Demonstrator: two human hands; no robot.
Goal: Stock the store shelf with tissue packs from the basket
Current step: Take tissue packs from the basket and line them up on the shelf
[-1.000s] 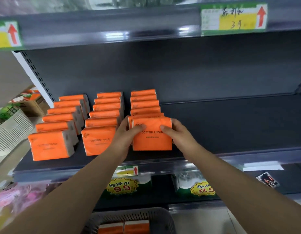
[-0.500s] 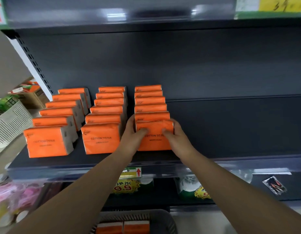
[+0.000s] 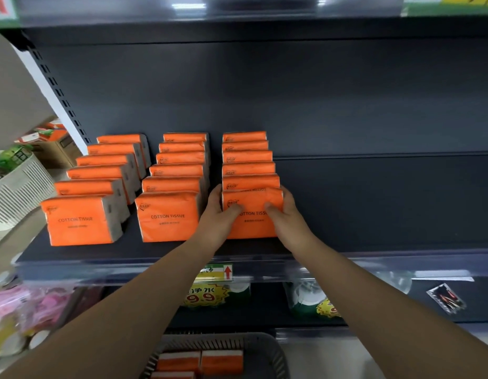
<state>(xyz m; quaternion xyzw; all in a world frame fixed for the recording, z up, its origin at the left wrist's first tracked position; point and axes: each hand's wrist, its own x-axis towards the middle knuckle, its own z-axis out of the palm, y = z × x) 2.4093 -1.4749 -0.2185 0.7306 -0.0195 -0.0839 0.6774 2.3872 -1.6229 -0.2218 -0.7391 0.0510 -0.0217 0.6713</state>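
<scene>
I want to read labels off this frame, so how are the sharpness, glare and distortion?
Head view: the front tissue pack between both hands prints legibly; glare streaks the upper shelf edge; the pink goods lower left are smeared; the wide lens bends the shelf upright at the left; the basket is cropped.

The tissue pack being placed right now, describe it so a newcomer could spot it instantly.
On the dark shelf stand three rows of orange tissue packs. Take the rightmost row; its front pack is the one. Unlike the other front packs, it is gripped by the left hand and right hand.
</scene>
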